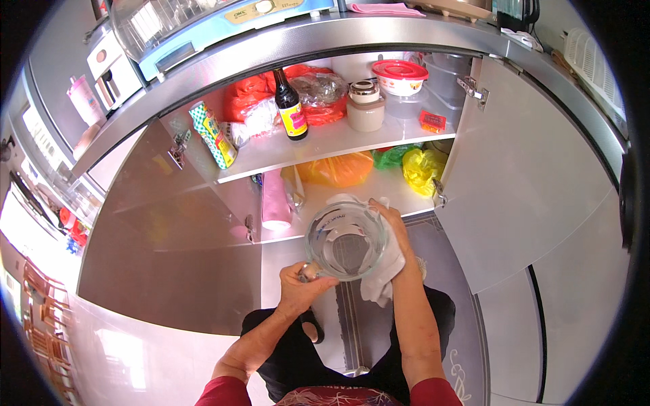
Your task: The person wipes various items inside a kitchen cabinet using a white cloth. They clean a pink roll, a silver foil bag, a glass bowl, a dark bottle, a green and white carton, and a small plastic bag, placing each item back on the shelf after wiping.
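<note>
A clear round glass bowl (318, 233) is held up in front of the open cabinet, tilted so that I look into it. My left hand (302, 287) grips its lower left edge, the thumb along the rim and the fingers partly behind the glass. At the bowl's right side, my right hand (389, 220) is closed round a white cloth (379, 287) that lies against the bowl and hangs down below. The right fingertips are mostly hidden by the cloth and glass.
Both cabinet doors, left (169, 237) and right (535, 169), stand open. On the upper shelf (325, 145) are a dark bottle (290, 108), a beige jar (365, 111) and a red-lidded tub (399, 78). Below lie a pink roll (275, 199) and orange (335, 169) and yellow bags (423, 170).
</note>
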Available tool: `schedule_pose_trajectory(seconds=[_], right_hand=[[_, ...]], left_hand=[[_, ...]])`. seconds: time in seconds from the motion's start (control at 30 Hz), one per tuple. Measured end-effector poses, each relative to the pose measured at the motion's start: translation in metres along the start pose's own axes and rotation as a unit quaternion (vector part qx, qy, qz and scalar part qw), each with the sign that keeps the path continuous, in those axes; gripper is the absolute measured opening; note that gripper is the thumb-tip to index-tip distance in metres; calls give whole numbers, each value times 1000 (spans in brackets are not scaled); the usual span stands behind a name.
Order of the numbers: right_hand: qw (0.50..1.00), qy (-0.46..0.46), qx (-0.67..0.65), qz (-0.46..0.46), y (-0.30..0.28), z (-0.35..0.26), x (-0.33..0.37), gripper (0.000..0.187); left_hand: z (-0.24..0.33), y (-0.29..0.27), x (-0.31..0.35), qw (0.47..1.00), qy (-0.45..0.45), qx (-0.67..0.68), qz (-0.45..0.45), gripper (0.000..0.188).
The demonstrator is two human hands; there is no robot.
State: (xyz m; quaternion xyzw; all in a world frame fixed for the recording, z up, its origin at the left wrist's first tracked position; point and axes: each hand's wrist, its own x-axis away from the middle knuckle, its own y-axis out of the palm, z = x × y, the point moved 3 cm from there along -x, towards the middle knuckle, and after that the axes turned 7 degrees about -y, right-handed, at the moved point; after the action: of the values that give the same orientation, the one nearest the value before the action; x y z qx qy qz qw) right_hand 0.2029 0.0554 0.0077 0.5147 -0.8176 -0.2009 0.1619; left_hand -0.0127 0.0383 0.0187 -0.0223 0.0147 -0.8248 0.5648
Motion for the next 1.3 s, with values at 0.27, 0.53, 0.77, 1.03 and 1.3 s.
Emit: schedule_pose_trajectory(seconds=[0.27, 0.53, 0.77, 1.03, 1.3], right_hand=[[859, -377, 345, -25, 54, 29, 74, 64], [823, -441, 330, 135, 43, 13, 57, 40], [997, -51, -39, -48, -15, 5, 10, 28], [965, 125, -67, -221, -18, -6, 31, 30], [856, 104, 293, -414, 3, -12, 56, 24]], left_hand=[[-16, -4, -25, 945, -103, 285, 121, 26], [-7, 6, -14, 952, -80, 297, 7, 29], [0, 7, 4, 996, 31, 49, -63, 23], [-10, -2, 1, 946, 40, 54, -317, 30], [-28, -4, 10, 945, 13, 10, -328, 35]])
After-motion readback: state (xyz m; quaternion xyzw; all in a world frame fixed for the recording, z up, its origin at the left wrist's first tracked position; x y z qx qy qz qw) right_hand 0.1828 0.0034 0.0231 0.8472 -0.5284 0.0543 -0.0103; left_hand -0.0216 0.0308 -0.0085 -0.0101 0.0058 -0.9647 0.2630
